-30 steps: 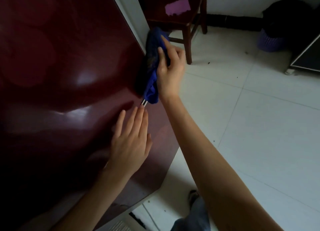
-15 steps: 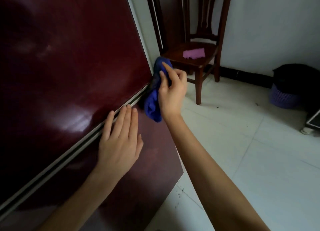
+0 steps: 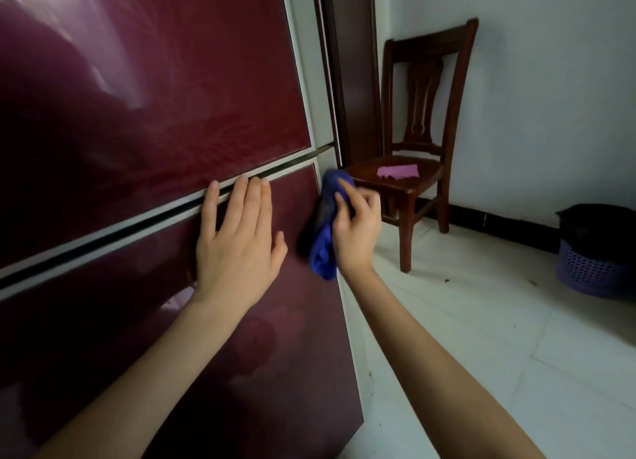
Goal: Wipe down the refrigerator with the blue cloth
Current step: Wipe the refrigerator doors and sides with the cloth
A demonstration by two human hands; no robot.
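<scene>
The dark red refrigerator (image 3: 144, 107) fills the left of the view, with a pale seam between its upper and lower doors. My left hand (image 3: 237, 241) lies flat on the lower door, fingers straight, fingertips at the seam. My right hand (image 3: 354, 231) holds the bunched blue cloth (image 3: 325, 248) against the right edge of the lower door, fingers curled over it. Part of the cloth is hidden behind that hand.
A brown wooden chair (image 3: 423, 114) stands by the white wall right of the refrigerator, with a pink cloth (image 3: 399, 171) on its seat. A purple basket with a black bag (image 3: 595, 252) sits at the far right on the pale tiled floor (image 3: 481, 338).
The view has tilted upward, showing more of the upper door and chair. Both hands stay on the lower door near the seam; the cloth stays at the door's right edge.
</scene>
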